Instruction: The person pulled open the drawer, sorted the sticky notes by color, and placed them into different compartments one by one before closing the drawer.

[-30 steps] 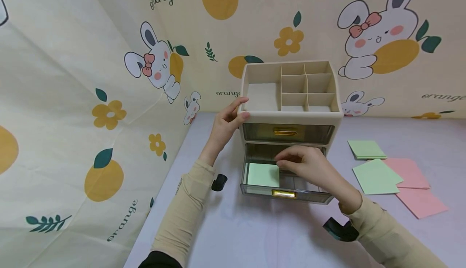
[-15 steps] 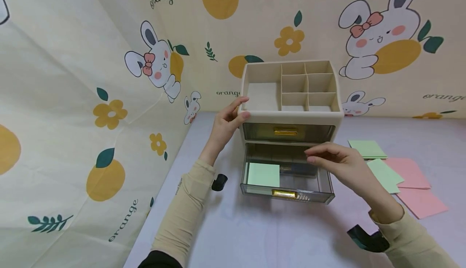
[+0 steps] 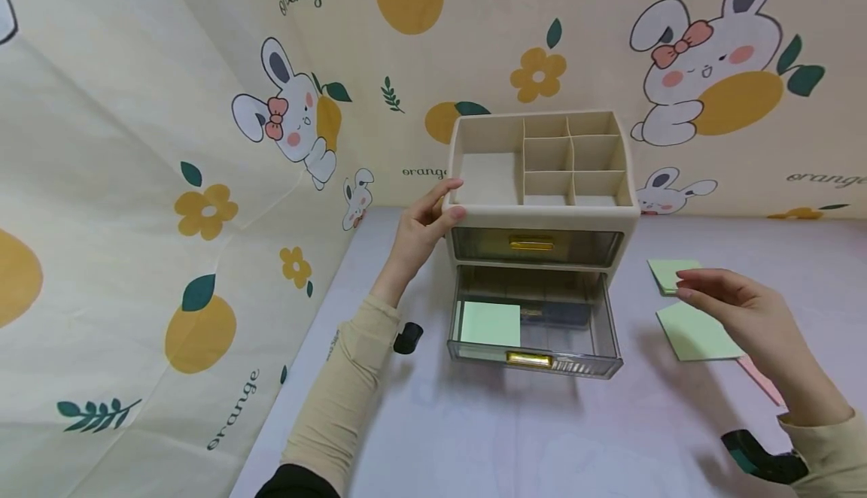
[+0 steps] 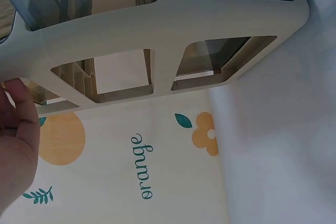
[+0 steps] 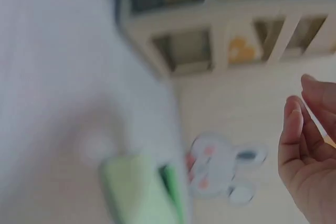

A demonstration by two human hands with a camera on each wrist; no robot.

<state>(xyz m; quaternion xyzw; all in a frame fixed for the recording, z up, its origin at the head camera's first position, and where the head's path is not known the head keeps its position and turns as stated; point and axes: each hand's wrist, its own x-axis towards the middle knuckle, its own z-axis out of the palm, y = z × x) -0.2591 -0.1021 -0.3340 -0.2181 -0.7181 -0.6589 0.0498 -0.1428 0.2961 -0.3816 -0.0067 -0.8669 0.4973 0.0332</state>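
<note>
A cream desk organizer (image 3: 542,217) stands on the table, its open top divided into several compartments. My left hand (image 3: 425,231) grips its upper left corner, thumb at the front and fingers over the side. The clear lower drawer (image 3: 605,332) is pulled out, with a green sticky note pad (image 3: 491,324) in its left part. My right hand (image 3: 765,325) is off to the right over the loose pads, fingers loosely bent. Thumb and fingertips stand apart with nothing between them in the right wrist view. Below it lie two green pads (image 3: 698,332).
The upper drawer (image 3: 572,247) is closed. Pink paper (image 3: 762,378) shows partly from under my right hand. A patterned backdrop (image 3: 474,47) rises behind the organizer and along the left side.
My right hand has moved from above the pulled-out drawer to the right, over the loose pads. The left hand has kept its grip, and the green pad in the drawer has stayed put.
</note>
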